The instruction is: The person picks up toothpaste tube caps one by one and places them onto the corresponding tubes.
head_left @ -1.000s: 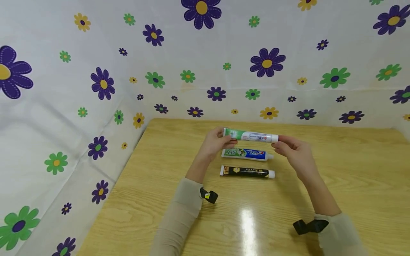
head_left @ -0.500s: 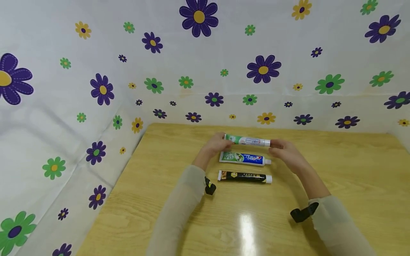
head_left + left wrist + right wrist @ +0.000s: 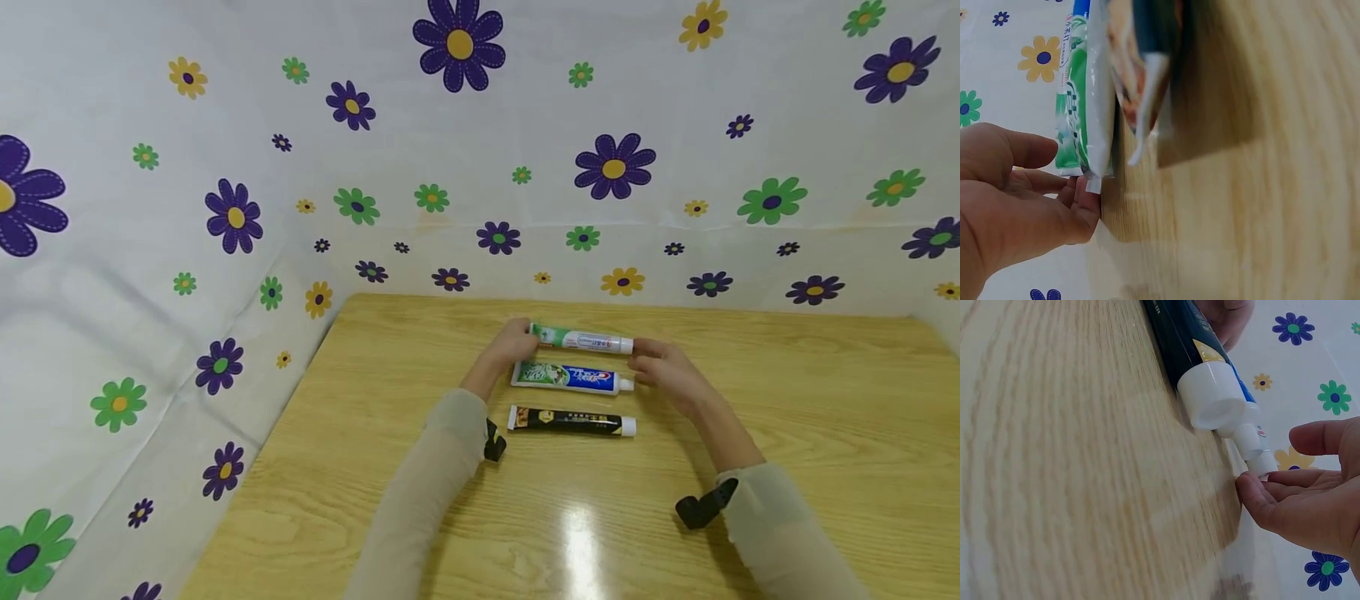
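Note:
Three toothpaste tubes lie in a row, caps to the right. The farthest is a green and white toothpaste tube (image 3: 581, 339). In front of it is a green and blue toothpaste tube (image 3: 566, 377), and nearest is a black toothpaste tube (image 3: 572, 421) with a white cap (image 3: 1210, 394). My left hand (image 3: 510, 343) is at the crimped end of the farthest tube, thumb spread from the fingers in the left wrist view. At that tube's cap are the fingertips of my right hand (image 3: 667, 375), its thumb raised apart in the right wrist view.
A wooden table (image 3: 337, 483) carries the tubes. A white cloth (image 3: 660, 92) with printed flowers rises behind it and along the left. Each wrist wears a black camera mount, such as the right mount (image 3: 703, 507).
Both hands have lowered the green and white tube from above the table to behind the other two. Their grip on its ends has loosened.

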`<action>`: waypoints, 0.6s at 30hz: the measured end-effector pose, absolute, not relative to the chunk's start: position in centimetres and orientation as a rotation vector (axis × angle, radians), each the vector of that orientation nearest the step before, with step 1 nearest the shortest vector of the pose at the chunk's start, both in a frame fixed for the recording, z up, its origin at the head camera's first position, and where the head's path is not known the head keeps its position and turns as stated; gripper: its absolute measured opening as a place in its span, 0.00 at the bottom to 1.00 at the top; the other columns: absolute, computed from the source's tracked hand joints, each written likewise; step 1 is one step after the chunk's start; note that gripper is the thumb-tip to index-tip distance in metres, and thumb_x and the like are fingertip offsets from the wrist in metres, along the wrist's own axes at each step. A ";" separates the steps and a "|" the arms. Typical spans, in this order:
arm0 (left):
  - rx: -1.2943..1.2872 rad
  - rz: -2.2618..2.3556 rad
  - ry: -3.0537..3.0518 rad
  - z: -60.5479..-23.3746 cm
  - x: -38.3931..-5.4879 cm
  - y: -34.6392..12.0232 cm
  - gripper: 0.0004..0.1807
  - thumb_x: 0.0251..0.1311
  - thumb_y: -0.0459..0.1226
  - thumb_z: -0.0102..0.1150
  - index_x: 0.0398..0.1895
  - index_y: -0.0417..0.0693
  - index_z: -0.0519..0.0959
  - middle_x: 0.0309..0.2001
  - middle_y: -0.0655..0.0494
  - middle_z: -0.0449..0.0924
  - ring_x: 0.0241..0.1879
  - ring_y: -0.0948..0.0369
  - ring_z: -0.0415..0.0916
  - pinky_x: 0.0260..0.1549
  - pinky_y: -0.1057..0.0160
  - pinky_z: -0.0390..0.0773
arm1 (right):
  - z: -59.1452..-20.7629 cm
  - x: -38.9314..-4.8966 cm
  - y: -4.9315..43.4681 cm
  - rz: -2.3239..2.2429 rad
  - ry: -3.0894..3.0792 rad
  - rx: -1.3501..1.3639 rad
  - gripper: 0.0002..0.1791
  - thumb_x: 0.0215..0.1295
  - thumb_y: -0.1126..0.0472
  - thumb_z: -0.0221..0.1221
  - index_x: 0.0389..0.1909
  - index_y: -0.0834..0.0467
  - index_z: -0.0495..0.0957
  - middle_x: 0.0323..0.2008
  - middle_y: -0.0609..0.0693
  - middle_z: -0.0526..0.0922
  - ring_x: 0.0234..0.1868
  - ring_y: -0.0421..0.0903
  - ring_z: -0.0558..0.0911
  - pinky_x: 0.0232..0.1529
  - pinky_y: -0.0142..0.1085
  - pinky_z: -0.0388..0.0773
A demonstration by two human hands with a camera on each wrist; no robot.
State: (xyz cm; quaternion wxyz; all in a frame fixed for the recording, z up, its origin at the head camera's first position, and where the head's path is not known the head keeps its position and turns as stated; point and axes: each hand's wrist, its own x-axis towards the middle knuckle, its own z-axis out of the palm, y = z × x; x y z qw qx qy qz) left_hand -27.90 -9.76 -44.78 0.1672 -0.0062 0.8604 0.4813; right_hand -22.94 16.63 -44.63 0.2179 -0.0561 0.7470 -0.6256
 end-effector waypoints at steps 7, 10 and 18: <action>0.064 1.270 2.533 -44.6 -27.9 -9.2 0.31 0.64 0.26 0.43 0.73 0.30 0.57 0.63 0.36 0.68 0.43 0.51 0.67 0.38 0.61 0.68 | -45.0 -23.3 16.4 -1.716 2.085 -0.102 0.37 0.73 0.65 0.48 0.76 0.72 0.43 0.75 0.69 0.51 0.72 0.61 0.61 0.68 0.49 0.66; 0.100 1.245 2.556 -44.7 -28.0 -9.1 0.27 0.66 0.26 0.43 0.69 0.28 0.61 0.65 0.34 0.67 0.43 0.50 0.67 0.36 0.62 0.68 | -45.2 -23.5 16.5 -1.724 2.083 -0.074 0.37 0.74 0.64 0.47 0.76 0.70 0.43 0.74 0.69 0.53 0.70 0.61 0.63 0.68 0.49 0.67; 0.240 1.271 2.546 -45.2 -27.9 -9.6 0.28 0.71 0.30 0.43 0.73 0.31 0.57 0.55 0.35 0.72 0.21 0.64 0.62 0.24 0.67 0.68 | -44.9 -23.4 17.8 -1.722 2.110 -0.065 0.35 0.82 0.50 0.33 0.77 0.67 0.37 0.75 0.70 0.49 0.71 0.64 0.63 0.68 0.48 0.66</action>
